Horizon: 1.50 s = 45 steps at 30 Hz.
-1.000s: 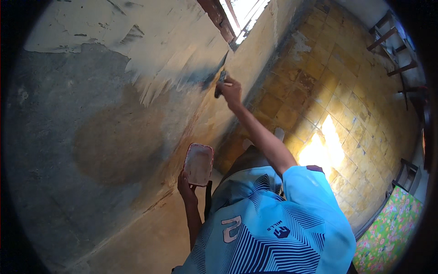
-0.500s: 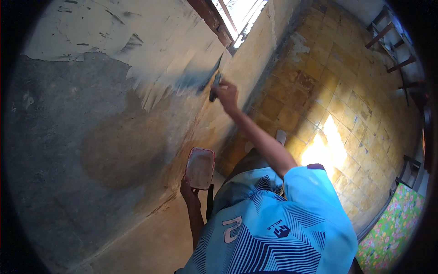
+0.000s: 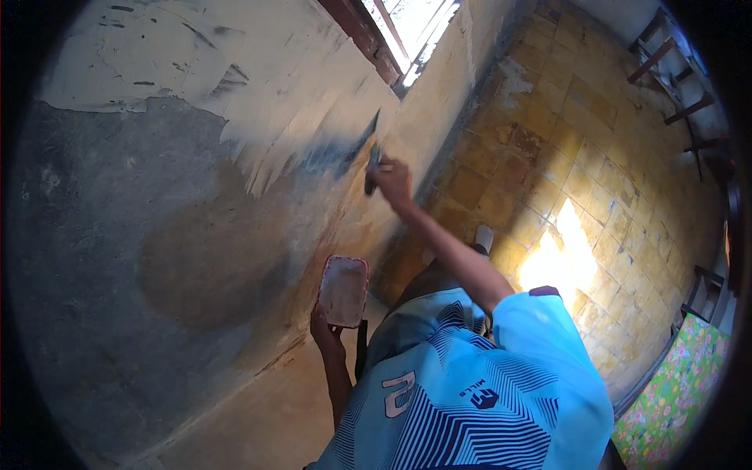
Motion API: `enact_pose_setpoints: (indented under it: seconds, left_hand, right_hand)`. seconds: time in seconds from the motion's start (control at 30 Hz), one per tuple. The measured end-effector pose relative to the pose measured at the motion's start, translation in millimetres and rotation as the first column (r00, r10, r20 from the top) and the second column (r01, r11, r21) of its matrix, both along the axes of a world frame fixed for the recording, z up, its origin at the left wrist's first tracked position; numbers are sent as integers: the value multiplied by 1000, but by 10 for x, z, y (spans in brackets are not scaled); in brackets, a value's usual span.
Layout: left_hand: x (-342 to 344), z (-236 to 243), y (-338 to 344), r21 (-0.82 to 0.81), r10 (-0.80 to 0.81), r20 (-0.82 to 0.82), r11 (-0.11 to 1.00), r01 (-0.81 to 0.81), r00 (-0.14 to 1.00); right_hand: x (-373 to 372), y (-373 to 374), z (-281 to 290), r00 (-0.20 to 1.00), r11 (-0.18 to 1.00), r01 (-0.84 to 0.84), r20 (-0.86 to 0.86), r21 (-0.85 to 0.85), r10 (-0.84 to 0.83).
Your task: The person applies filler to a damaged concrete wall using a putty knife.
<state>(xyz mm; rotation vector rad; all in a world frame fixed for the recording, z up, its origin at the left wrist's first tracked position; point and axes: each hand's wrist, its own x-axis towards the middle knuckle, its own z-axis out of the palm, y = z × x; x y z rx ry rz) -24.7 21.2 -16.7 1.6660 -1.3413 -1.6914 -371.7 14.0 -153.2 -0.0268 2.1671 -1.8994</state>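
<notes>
A: So what step is this, you reckon?

B: Looks like spreading to me. The right hand (image 3: pixel 392 178) has its grip closed round a dark-handled, wide-bladed scraper (image 3: pixel 372 163), up at the lower edge of a smeary off-white coat (image 3: pixel 274 86) on the far left of the rough, grey plaster wall (image 3: pixel 94 211). Blade's blurry, so I can't tell how hard it's pressing.

A: And the other hand?

B: Left hand (image 3: pixel 325 327) is nearer, just beside the wall. Its grip is wrapped round the near left corner of a pale, rectangular tub with a reddish rim (image 3: pixel 343 291). There's some whitish residue in it, can't judge how much is usable.

A: What would the next move call for?

B: My guess: a low, steady blade angle and even pressure, so those ragged streaks get feathered out. I'd take care near the brown wooden window frame (image 3: pixel 364 39), far side, just past the scraper. And I'd hold the tub level and within easy reach for a reload.
</notes>
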Motion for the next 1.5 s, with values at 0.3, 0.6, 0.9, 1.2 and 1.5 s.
enact_pose_setpoints:
  seconds: [0.3, 0.6, 0.9, 1.2, 1.5]
  left_hand:
    - [1, 109, 6, -7, 46, -20, 999, -46, 999]
    - [-148, 118, 47, 22, 35, -30, 999, -34, 999]
    - [-129, 130, 109, -9, 14, -57, 1000, -14, 998]
    - [-88, 75, 37, -2, 53, -22, 999, -53, 998]
    - [-134, 171, 13, 7, 54, 21, 999, -54, 998]
  right_hand:
    - [-498, 827, 700, 940, 949, -14, 320, -315, 120]
    - [-1568, 891, 692, 881, 866, -428, -93, 259, 464]
    - [-1213, 621, 690, 886, 941, -240, -344, 237, 312]
    - [-1076, 677, 1315, 904, 778, -87, 279, -623, 324]
    - [-558, 409, 658, 972, 918, 69, 233, -391, 26]
